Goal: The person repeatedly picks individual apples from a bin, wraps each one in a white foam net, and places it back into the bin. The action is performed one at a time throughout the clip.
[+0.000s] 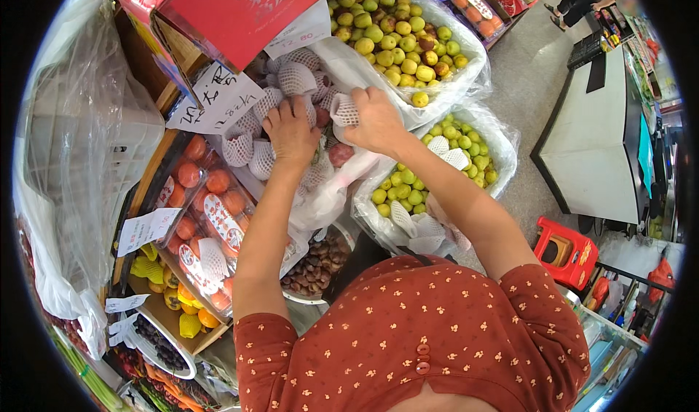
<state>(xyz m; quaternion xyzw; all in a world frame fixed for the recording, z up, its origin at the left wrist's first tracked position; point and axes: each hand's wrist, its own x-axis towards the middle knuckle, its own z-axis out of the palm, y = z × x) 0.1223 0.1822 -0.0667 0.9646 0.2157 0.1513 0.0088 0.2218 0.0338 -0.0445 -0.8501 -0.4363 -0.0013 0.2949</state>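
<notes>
Reddish fruits in white foam net sleeves fill a plastic-lined container in front of me. My left hand (293,134) lies on the sleeved fruits, fingers spread and pointing away; whether it grips one is hard to tell. To its right, my right hand (377,118) has its fingers closed around a white foam net sleeve (345,110); whether fruit is inside it cannot be told. Between and just below the hands, a bare reddish fruit (341,155) shows among the sleeves. A handwritten paper sign (215,98) stands left of my left hand.
A red carton (240,13) overhangs the far side. Plastic-lined bins of yellow-green jujubes (407,43) and green jujubes (407,185) sit at right. Packed orange-red fruit (218,181) lies at left, brown nuts (319,264) nearer me. A red plastic stool (565,253) stands right; a person (584,0) is far off.
</notes>
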